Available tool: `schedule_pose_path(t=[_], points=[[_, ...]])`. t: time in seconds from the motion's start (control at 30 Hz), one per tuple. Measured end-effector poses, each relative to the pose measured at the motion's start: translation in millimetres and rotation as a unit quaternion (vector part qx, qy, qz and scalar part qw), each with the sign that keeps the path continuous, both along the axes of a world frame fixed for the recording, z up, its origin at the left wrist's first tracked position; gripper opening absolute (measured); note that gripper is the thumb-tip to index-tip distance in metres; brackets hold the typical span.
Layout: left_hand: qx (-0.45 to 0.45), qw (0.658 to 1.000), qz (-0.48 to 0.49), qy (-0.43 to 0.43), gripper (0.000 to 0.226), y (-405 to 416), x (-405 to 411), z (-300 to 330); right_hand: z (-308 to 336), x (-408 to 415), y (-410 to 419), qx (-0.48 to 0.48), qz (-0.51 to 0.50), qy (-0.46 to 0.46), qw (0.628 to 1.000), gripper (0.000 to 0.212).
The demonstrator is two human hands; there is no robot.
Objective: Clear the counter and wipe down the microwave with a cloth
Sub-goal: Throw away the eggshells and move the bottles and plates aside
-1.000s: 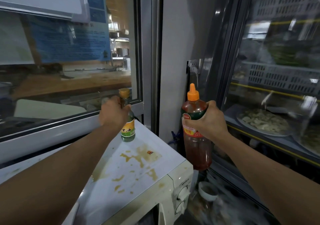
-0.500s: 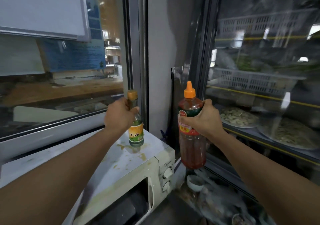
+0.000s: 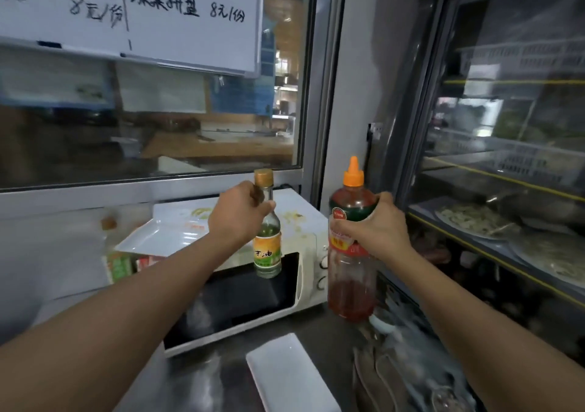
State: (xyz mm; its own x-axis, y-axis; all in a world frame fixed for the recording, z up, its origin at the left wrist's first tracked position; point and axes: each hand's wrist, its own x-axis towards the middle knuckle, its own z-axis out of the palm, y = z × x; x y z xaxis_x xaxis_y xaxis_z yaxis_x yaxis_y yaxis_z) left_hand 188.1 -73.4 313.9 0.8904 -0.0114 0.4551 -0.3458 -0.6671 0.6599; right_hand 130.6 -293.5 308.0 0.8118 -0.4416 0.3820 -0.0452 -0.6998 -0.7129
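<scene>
My left hand grips the neck of a small glass bottle with a gold cap and a green-orange label, held in the air in front of the microwave. My right hand holds a big red sauce bottle with an orange nozzle, lifted to the right of the microwave. The white microwave stands on the steel counter; its top is stained with yellowish sauce spots and carries a white rectangular plate. No cloth is in sight.
A white rectangular dish lies on the counter close to me. Cartons stand left of the microwave. A glass-front display fridge with plates of food fills the right. Behind are a window and a whiteboard. Spoons and bowls lie at lower right.
Both bottles have come off the microwave area toward me, and my view has drawn back and risen, so the microwave's door and the counter in front now show.
</scene>
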Motion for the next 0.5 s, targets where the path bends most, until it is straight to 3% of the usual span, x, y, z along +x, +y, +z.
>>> schedule_pose_path(t=[0.5], points=[[0.009,0.985,0.169,0.016,0.021,168,-135,-20,-11,-55,159,0.012,0.188,0.052,0.981,0.075]])
